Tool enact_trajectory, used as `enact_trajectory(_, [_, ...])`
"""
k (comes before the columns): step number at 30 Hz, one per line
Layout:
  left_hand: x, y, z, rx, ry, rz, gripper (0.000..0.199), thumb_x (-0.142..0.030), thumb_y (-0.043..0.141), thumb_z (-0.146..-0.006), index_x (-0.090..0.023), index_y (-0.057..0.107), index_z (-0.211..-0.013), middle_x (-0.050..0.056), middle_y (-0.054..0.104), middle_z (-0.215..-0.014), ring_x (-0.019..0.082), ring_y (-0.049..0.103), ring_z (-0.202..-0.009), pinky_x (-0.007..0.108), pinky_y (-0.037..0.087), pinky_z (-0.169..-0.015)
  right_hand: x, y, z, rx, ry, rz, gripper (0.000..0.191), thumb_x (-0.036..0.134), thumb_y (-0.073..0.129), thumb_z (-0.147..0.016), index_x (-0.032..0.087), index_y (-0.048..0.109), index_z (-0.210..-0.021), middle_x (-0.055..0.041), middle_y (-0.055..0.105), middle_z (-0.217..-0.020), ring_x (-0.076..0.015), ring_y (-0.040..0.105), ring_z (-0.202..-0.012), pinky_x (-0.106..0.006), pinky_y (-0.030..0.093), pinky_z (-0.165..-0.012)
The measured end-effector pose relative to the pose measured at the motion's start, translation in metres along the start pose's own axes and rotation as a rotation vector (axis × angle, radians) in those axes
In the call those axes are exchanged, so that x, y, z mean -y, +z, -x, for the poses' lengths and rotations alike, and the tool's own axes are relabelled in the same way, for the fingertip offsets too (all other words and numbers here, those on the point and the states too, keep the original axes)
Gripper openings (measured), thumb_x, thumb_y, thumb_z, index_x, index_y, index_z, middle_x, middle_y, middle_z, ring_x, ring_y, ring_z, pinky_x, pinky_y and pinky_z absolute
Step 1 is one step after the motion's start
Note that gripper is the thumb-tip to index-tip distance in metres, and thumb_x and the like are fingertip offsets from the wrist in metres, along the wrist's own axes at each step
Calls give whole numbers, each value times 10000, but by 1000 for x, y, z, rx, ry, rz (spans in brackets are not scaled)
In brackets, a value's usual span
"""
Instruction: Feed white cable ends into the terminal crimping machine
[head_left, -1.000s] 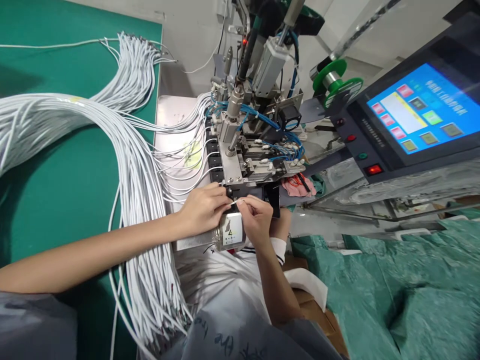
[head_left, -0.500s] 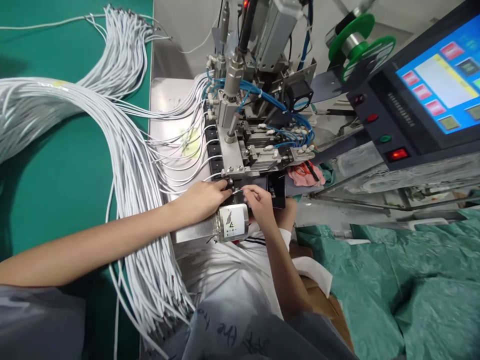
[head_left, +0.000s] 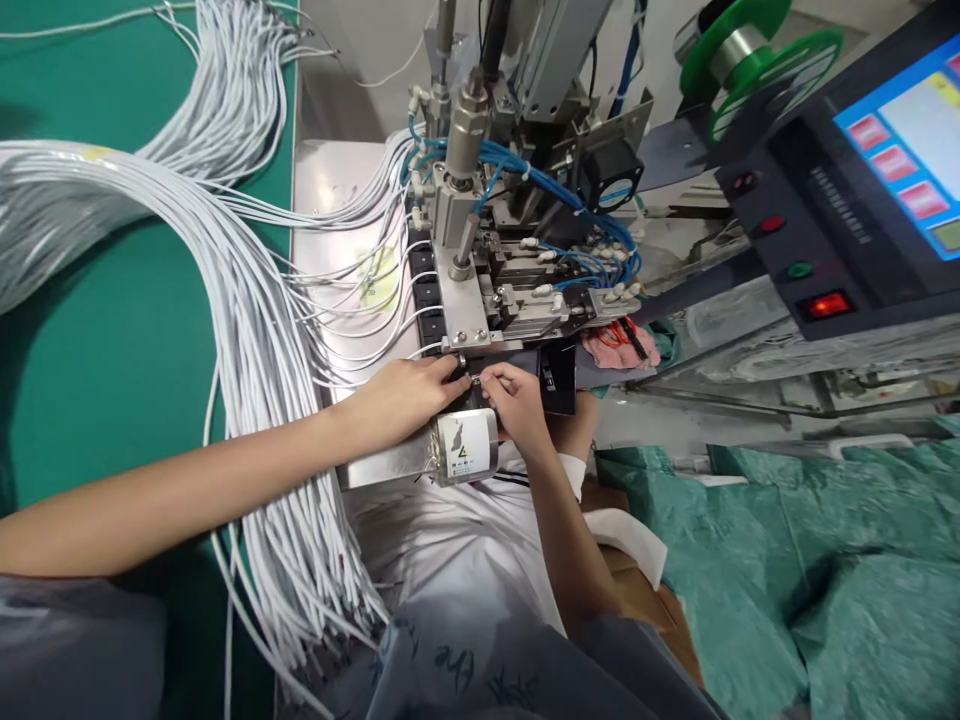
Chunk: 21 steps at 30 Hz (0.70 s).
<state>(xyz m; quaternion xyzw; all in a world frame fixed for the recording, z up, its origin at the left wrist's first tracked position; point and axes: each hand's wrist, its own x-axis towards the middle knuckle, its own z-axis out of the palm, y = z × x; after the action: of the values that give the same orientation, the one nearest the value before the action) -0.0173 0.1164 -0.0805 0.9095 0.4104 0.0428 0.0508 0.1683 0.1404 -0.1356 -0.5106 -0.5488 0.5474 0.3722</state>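
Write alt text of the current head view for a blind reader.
A person's left hand and right hand work close together at the near end of a metal machine; what they handle is too small to identify. White cables run across a green table and under the left forearm; a lit screen stands at right.

Bridging white cable bundle [head_left: 270, 400] with left forearm, left hand [head_left: 397, 403] at front of machine [head_left: 463, 235]. Pinching small pale piece [head_left: 475, 380] with right hand [head_left: 517, 405] just beside; too tiny to identify. Near both hands, white-labelled block [head_left: 465, 445]. Bundle on green worktop [head_left: 112, 360], single cables lined up into black clamps [head_left: 429, 298] along machine's left edge. To right: control panel [head_left: 810, 225] with red-lit switch [head_left: 826, 304], green spool [head_left: 808, 62], pink cloth [head_left: 611, 350], green sheeting [head_left: 840, 570] lower down.
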Motion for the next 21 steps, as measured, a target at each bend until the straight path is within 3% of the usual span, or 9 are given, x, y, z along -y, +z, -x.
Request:
enact_trajectory(13, [2, 1, -2, 1, 33, -67, 365, -80, 466, -836, -142, 578, -1178, 83, 556, -905, 182, 607, -737, 251, 436, -519, -5, -1, -4, 104, 63, -23, 172, 320, 552, -748, 171, 525, -666, 50, 448, -524, -80, 395, -481, -217, 295, -472])
enact_trajectory(21, [2, 0, -1, 20, 28, -24, 353, -100, 464, -847, -133, 578, -1180, 87, 555, -915, 178, 609, -748, 261, 456, -558, -2, 1, -5, 38, 50, -30, 182, 346, 561, -743, 168, 557, -704, 22, 526, -568, -95, 468, -512, -232, 387, -512])
